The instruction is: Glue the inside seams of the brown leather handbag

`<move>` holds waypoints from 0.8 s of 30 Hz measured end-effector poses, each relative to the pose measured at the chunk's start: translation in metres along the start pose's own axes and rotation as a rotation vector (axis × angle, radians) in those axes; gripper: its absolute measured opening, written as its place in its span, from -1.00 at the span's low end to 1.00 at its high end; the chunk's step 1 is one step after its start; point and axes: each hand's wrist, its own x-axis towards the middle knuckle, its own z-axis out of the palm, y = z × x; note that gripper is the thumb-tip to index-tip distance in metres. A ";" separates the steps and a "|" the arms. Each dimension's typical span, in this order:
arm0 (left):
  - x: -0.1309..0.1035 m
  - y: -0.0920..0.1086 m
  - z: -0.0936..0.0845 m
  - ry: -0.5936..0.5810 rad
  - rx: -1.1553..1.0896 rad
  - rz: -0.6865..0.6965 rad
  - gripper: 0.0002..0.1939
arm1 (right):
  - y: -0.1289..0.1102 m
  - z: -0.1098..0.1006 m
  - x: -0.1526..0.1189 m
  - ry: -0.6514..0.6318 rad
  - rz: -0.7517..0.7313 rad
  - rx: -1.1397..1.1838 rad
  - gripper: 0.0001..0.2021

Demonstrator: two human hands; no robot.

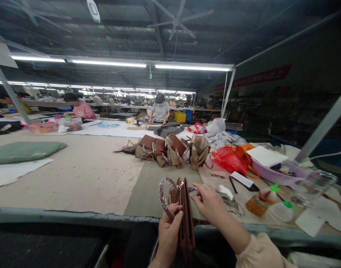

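Brown handbag point(184, 212) stands upright at the tabletop's point(75, 178) near edge, left hand point(169, 230) clamped round its side. Right hand point(211, 203) pinches near the top clasp. Advisable: keep left grip firm, steadying the wrapped handle point(163, 193) just above it.

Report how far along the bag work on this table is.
Seemingly done: a row of brown and tan bags lies across the table. In hand: the left hand grips a brown bag upright at the table edge, and the right hand pinches its top by the wrapped handle. What is left cannot be counted from here.
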 end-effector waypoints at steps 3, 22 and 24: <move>-0.003 -0.014 0.005 0.003 -0.040 -0.012 -0.64 | -0.013 -0.003 0.018 -0.023 -0.118 0.010 -0.53; -0.008 -0.013 0.024 0.090 -0.025 -0.055 -0.86 | -0.019 0.001 0.064 -0.221 -0.309 -0.482 -0.82; -0.009 -0.014 0.025 0.083 -0.016 -0.049 -0.86 | -0.016 0.000 0.064 -0.229 -0.330 -0.472 -0.81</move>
